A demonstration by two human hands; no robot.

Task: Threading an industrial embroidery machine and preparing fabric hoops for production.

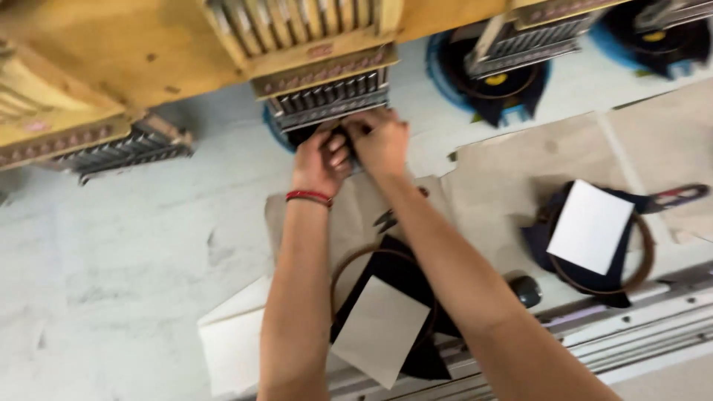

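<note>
Hands are both up under the middle embroidery head (327,93) right now. Left hand (321,157), the one with the red wristband (309,197), is curled shut, and right hand (382,141) is closed too, both pinching at a dark piece (308,134) sitting on the blue hoop (272,122) right below the needles. It's blurry there, so I can't tell exactly what the fingers have hold of, fabric or frame.

Progress-wise, I'd guess this one is mid-mount: the piece is at the machine but the hands haven't let go. Two heads further right already have dark fabric in blue hoops (490,82), so those look loaded. Left head (122,148) shows nothing under it that I can make out.

On the table (111,260) closer in, a brown hoop (386,312) with dark cloth and a white sheet on top lies between the arms, and another one like it (594,238) sits off to the right. Those look prepped and waiting, so plenty left I reckon.
</note>
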